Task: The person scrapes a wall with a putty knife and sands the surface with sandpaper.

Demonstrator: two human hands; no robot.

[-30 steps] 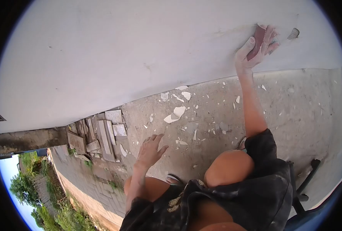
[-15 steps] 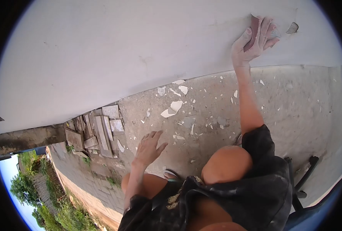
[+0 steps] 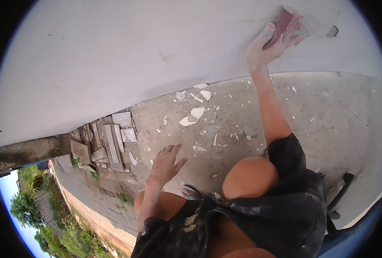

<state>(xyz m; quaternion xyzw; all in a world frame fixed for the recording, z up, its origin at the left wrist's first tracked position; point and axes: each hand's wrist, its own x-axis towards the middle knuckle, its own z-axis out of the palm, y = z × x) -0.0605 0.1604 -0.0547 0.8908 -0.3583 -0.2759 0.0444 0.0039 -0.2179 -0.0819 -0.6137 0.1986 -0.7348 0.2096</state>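
Observation:
My right hand point(image 3: 266, 48), dusted white, is closed around a folded sheet of reddish-brown sandpaper point(image 3: 280, 29). It presses the sheet against the white wall point(image 3: 126, 47), near the wall's lower edge. Just right of that hand, a small chipped patch point(image 3: 331, 32) shows grey in the wall's surface. My left hand point(image 3: 165, 164) hangs in the air above the floor with its fingers apart and nothing in it. Part of the sandpaper is hidden behind my right fingers.
White flakes point(image 3: 195, 116) lie scattered over the concrete floor point(image 3: 328, 116) below the wall. Several stacked tile and board pieces point(image 3: 112, 142) lie at the left. Dark legs of a piece of furniture point(image 3: 341, 193) stand at the lower right. Greenery shows outside, lower left.
My right hand has slid slightly left and up along the wall with the sandpaper. My left hand has stayed nearly in place.

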